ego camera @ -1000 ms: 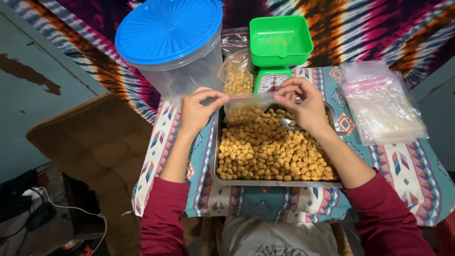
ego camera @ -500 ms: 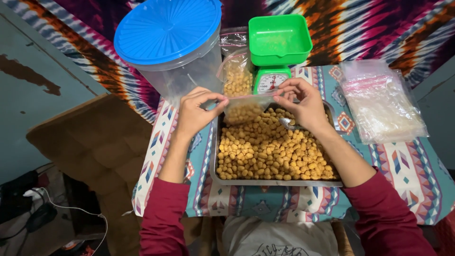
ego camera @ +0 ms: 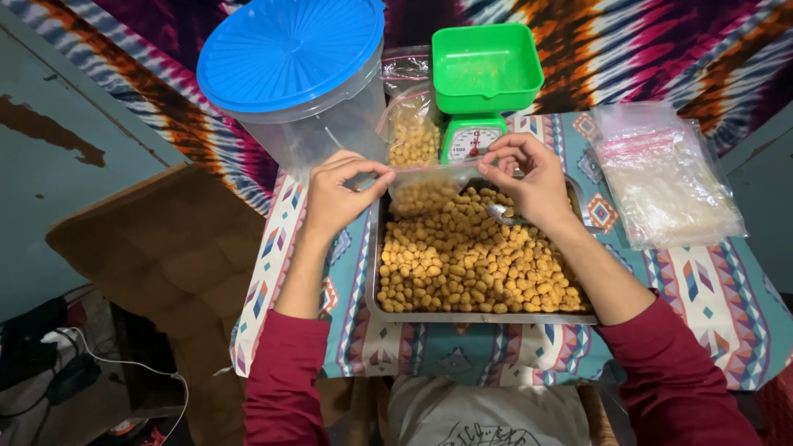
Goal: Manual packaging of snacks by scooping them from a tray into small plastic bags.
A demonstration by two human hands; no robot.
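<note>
Table (ego camera: pixel 727 306), patterned cloth in teal, white and pink, carrying all items below.
Lidded clear tub (ego camera: pixel 289 58), blue lid, far left corner, just behind left hand.
Metal tray (ego camera: pixel 372 272), heaped with yellow-brown puffed snack pieces, centred before the body.
Stack of empty clear zip bags (ego camera: pixel 665 177), pink seal strips, right of tray, well apart from both hands.
Green kitchen scale (ego camera: pixel 483 83), square pan on top, dial facing the body, just behind the held bag.
Filled snack bag (ego camera: pixel 413 132), upright between tub and scale.
Small zip bag (ego camera: pixel 429 186), part-filled with snack pieces, held above far edge of tray; long axis of seal strip running left to right, spanning between both grips.
Left hand (ego camera: pixel 339 194), thumb and forefinger pinched shut on left end of seal.
Right hand (ego camera: pixel 529 182), fingertips pinched shut on right end of seal; equally near.
Metal spoon (ego camera: pixel 500 216), lying on the snack pieces under right hand.
</note>
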